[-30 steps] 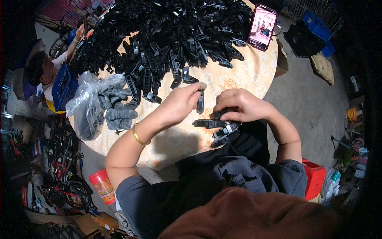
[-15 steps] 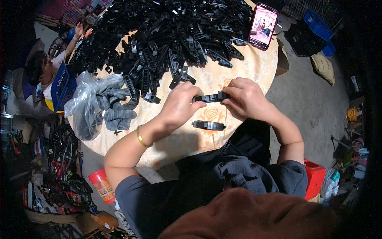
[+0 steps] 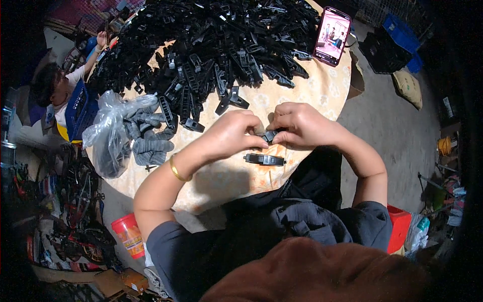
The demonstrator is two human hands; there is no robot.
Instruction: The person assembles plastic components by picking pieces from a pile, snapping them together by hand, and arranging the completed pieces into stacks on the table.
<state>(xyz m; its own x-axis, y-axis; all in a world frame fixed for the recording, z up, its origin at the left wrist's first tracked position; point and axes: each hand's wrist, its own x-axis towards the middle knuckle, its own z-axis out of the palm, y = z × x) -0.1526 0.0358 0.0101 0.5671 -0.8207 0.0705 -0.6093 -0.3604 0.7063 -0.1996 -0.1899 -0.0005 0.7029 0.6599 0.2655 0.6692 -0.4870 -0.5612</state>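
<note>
Between my two hands is a small black plastic part (image 3: 269, 136), mostly covered by the fingers. My left hand (image 3: 236, 132) pinches it from the left, thumb along the near side. From the right, my right hand (image 3: 298, 125) grips it with curled fingers and thumb. Just below the hands, a second black plastic part (image 3: 264, 159), long with a narrow tab at each end, lies on the flowered tablecloth (image 3: 216, 189). Beyond the hands spreads a large heap of similar black plastic parts (image 3: 221, 45), with a bent pair of them (image 3: 232, 100) at its near edge.
A phone (image 3: 332, 36) with a lit screen stands at the far right of the table. Grey gloves (image 3: 152, 150) and a clear plastic bag (image 3: 113, 131) lie at the left. Past a blue basket (image 3: 82, 110), another person (image 3: 63, 85) reaches toward the heap. A red tub (image 3: 128, 235) stands lower left.
My hands have drawn closer together and slightly nearer to me. The held black part, earlier stretched level between them, is now tilted and largely hidden by my fingers.
</note>
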